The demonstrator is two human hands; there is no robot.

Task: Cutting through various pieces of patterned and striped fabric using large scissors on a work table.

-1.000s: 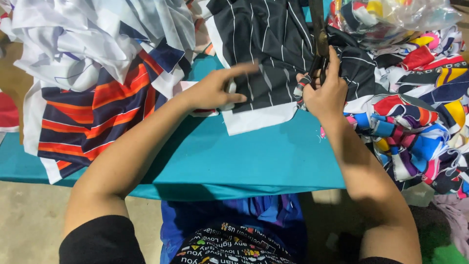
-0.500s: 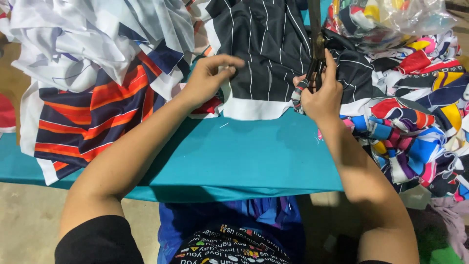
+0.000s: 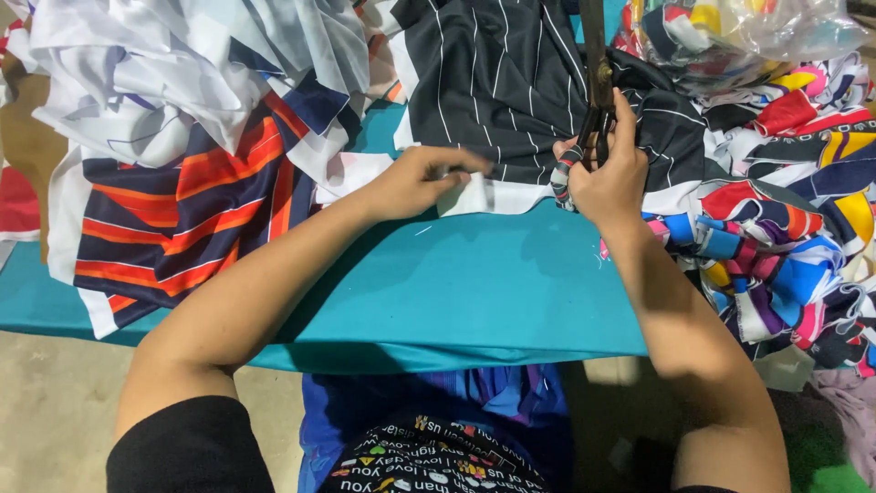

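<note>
A black fabric piece with thin white stripes and a white hem lies on the teal table. My left hand pinches the white hem edge of this fabric. My right hand grips the handles of large dark scissors, whose blades point away from me over the black fabric. The handles have cloth wrapped around them.
A navy, orange and white striped fabric hangs over the table's left side under a white cloth heap. A pile of multicoloured scraps fills the right side, with a clear plastic bag behind it. The table's front edge is close to my body.
The left hand has drawn back from the black fabric's body to its white hem and closed on it. The right hand with the scissors stayed almost in place.
</note>
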